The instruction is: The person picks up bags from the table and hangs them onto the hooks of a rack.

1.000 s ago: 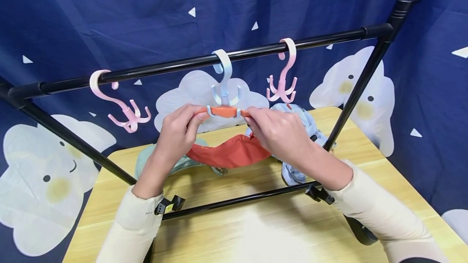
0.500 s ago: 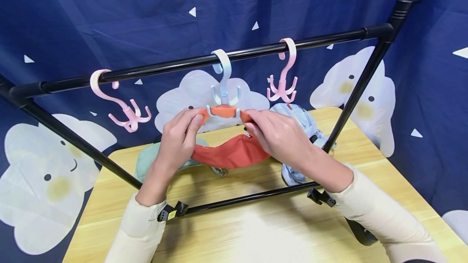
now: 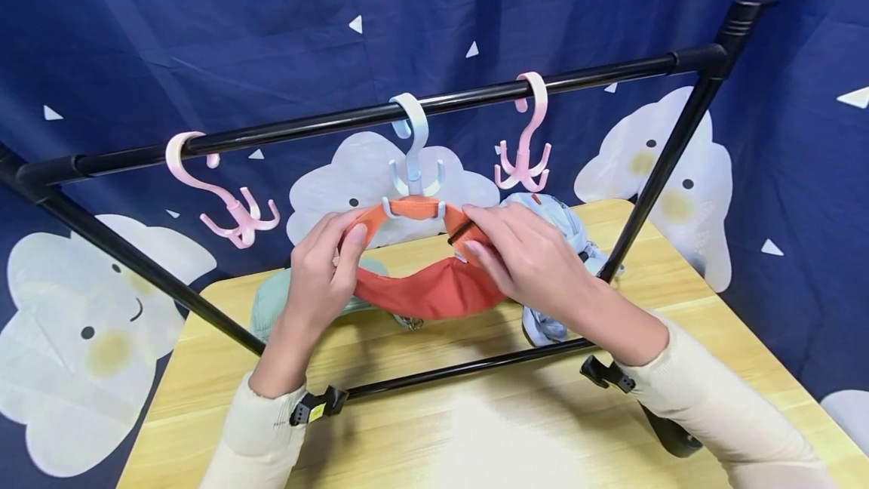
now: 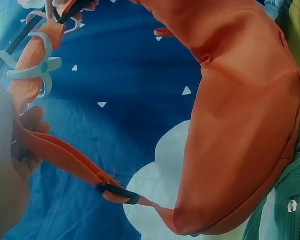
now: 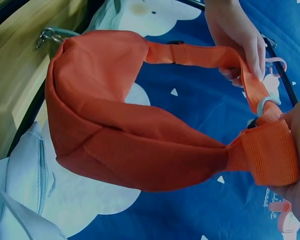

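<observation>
On my feed the orange waist bag (image 3: 434, 289) hangs below the blue four-prong hook (image 3: 416, 146), long axis left to right. I see the left hand (image 3: 322, 262) and right hand (image 3: 536, 251) pinching its strap (image 3: 416, 208) either side of the near prongs, neither clearly nearer.

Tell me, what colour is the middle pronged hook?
The middle pronged hook is light blue, seen best in the head view.

This looks like a curtained-off booth, cloud-print curtains (image 3: 271, 29) hanging behind a wooden table (image 3: 441, 406).
</observation>
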Tool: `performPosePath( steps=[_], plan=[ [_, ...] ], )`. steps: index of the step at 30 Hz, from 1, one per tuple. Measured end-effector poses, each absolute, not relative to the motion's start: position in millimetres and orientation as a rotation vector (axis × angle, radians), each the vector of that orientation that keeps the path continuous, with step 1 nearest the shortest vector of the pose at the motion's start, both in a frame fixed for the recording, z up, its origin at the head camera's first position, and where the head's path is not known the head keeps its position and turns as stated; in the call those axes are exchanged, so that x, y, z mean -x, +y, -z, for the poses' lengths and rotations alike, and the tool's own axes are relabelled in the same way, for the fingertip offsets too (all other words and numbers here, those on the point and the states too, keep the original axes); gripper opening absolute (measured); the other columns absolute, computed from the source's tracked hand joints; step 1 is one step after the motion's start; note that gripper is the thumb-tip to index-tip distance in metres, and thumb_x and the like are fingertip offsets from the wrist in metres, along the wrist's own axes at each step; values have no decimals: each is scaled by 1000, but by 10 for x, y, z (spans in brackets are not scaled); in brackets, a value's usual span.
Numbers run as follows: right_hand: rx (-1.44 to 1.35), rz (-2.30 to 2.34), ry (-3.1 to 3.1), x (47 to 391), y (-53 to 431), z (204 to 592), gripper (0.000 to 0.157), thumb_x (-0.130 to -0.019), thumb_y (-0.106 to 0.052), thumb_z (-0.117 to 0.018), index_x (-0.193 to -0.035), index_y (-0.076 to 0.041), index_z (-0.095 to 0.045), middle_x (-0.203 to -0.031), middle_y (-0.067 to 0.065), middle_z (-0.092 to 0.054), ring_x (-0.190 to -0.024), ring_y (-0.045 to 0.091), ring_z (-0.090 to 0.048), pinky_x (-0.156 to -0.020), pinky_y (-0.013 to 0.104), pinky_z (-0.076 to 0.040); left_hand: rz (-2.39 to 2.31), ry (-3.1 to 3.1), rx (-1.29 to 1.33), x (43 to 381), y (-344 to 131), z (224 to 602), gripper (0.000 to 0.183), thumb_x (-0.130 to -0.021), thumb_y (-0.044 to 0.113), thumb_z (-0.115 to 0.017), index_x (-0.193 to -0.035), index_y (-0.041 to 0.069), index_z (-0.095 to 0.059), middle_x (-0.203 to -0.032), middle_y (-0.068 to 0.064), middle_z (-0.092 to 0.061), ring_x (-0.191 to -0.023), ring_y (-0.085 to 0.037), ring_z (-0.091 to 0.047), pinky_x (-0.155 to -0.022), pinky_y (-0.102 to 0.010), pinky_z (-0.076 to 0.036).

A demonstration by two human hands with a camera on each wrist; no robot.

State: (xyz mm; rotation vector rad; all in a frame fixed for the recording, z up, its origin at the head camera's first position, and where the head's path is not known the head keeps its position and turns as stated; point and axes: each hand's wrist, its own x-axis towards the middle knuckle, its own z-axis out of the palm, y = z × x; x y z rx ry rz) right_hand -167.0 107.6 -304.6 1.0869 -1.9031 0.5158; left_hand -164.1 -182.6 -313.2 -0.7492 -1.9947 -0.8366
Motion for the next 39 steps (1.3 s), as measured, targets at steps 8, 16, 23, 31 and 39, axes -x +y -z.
performPosePath(
  steps=[8,16,23,31,39],
  plan=[
    [-1090,-539,-1902,1641,1145,3076,46,-108,-33,-52,-131,5,-63,-104,17,-73,-90,29,-69,-78,42,-61,842,-1988,746,1613,-1840,3156,28,-103,13,-60,-125,0,-71,-107,-19,-73,-93,-27,-67,-91,-17,-51],
    [-1086,-546,-1937,1612,1239,3106,49,-109,-36,-51,-132,5,-62,-105,17,-73,-91,29,-70,-78,42,-61,854,-1993,720,1588,-1865,3168,29,-101,8,-59,-127,0,-70,-113,-19,-74,-102,-29,-69,-99,-10,-48],
    [-1081,-550,-1946,1594,1301,3131,50,-108,-39,-53,-133,4,-63,-113,18,-74,-97,29,-72,-84,44,-62,849,-1986,717,1586,-1875,3188,30,-100,6,-60,-128,0,-70,-117,-18,-74,-104,-29,-70,-98,-10,-48],
    [-1059,-542,-1920,1583,1394,3172,50,-107,-40,-54,-131,4,-65,-112,17,-75,-98,31,-73,-85,46,-61,837,-1977,715,1585,-1890,3206,31,-102,11,-60,-129,1,-70,-116,-17,-74,-97,-26,-68,-87,-19,-53],
    [-1076,-495,-1867,1588,1470,3190,46,-108,-36,-54,-124,4,-68,-105,17,-76,-93,31,-73,-81,45,-61,872,-1954,701,1547,-1919,3231,32,-99,6,-62,-129,0,-70,-116,-18,-73,-96,-26,-66,-93,-11,-49]
  ],
)
